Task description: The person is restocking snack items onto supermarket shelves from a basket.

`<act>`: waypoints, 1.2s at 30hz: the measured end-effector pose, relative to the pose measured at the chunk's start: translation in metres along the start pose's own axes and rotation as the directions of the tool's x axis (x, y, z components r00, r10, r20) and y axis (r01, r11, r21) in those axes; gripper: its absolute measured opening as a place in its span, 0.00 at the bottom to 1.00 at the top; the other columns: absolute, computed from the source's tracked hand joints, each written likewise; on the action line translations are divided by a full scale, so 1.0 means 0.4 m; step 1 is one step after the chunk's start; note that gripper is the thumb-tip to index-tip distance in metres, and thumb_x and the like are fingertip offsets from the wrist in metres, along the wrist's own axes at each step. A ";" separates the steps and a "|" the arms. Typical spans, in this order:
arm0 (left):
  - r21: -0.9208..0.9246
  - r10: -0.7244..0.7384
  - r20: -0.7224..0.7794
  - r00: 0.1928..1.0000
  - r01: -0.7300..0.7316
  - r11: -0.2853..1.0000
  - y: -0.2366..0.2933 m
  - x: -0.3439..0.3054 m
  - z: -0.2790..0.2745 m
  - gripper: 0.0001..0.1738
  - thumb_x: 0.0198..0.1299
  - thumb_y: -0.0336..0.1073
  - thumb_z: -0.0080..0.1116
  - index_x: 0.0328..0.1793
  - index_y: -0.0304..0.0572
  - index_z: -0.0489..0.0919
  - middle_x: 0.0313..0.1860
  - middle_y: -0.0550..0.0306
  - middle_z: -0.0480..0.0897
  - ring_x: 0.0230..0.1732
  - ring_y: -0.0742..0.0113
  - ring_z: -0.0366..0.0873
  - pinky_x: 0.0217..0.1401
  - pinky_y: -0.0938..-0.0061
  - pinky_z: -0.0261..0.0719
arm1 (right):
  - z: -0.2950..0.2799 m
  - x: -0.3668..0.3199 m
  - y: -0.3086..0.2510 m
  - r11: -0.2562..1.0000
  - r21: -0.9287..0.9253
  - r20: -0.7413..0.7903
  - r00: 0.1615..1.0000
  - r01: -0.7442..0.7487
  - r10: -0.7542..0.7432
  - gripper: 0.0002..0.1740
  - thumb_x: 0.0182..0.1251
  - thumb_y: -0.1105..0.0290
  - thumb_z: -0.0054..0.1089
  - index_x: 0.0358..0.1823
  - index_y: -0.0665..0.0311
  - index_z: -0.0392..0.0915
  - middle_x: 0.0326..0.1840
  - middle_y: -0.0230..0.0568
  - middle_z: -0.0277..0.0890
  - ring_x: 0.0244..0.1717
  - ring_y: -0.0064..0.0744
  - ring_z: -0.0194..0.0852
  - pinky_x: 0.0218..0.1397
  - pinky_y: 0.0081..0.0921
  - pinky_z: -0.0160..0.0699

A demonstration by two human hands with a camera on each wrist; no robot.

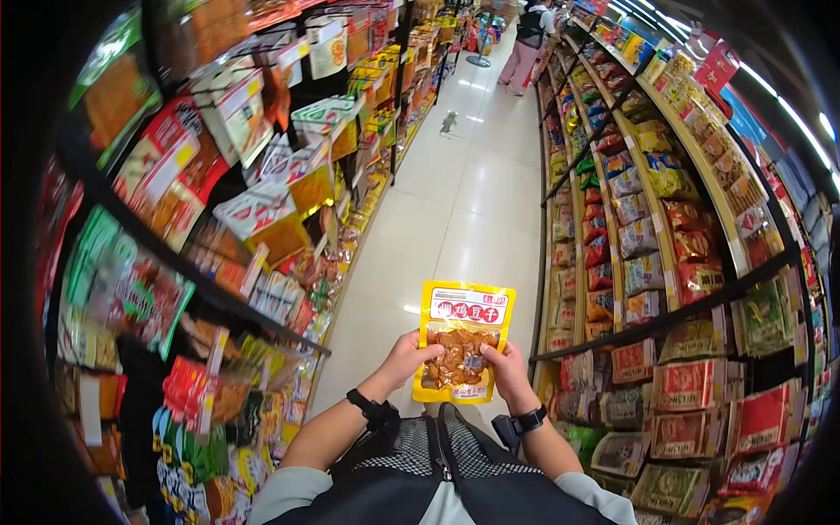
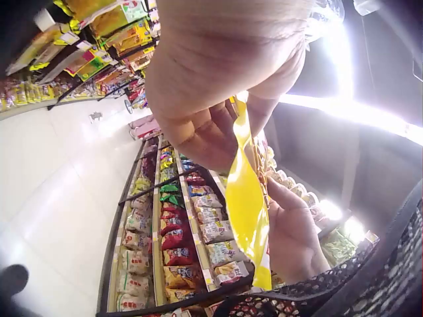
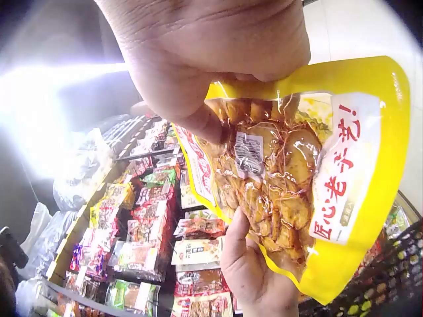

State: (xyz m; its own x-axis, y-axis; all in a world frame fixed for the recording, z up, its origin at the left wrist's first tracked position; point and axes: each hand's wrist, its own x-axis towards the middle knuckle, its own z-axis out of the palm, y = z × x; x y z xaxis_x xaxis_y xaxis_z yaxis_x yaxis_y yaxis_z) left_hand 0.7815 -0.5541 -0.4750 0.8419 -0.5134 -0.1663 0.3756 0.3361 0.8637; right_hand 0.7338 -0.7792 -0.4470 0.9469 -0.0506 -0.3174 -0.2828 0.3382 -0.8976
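A yellow-edged snack packet (image 1: 464,350) with a clear window is held upright in front of the body. Brown, glossy pieces of food show through the window, under a white label with red characters. My left hand (image 1: 408,357) pinches its left edge, thumb across the front. On the opposite edge my right hand (image 1: 509,372) grips it the same way. The left wrist view catches the packet (image 2: 246,198) nearly side-on, its yellow back toward the camera. Close up in the right wrist view, the packet (image 3: 284,178) shows its food and a small grey sachet inside.
Shelves of hanging snack packets (image 1: 262,219) rise on the left. Racks of bagged snacks (image 1: 639,219) line the right. A pale tiled floor (image 1: 455,184) runs between them. Farther up the aisle a person (image 1: 528,44) in pink trousers stands near the right shelves.
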 end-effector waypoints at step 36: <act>-0.005 0.054 0.007 0.999 -0.054 0.999 0.578 2.394 -0.333 0.15 0.64 0.27 0.57 0.56 0.33 0.80 0.49 0.59 0.85 0.47 0.73 0.82 0.55 0.74 0.81 | -0.320 2.242 -0.981 0.994 -0.104 -0.023 0.999 0.042 -0.044 0.12 0.68 0.74 0.62 0.52 0.65 0.77 0.41 0.28 0.80 0.37 0.18 0.73 0.44 0.21 0.74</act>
State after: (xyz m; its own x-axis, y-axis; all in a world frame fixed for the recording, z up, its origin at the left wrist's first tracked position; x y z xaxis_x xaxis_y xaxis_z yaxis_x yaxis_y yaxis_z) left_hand 1.7259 -0.8627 -0.4981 0.8581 -0.5001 -0.1161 0.3317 0.3675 0.8689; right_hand 1.6745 -1.0777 -0.4185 0.9547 -0.0870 -0.2844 -0.2575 0.2366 -0.9369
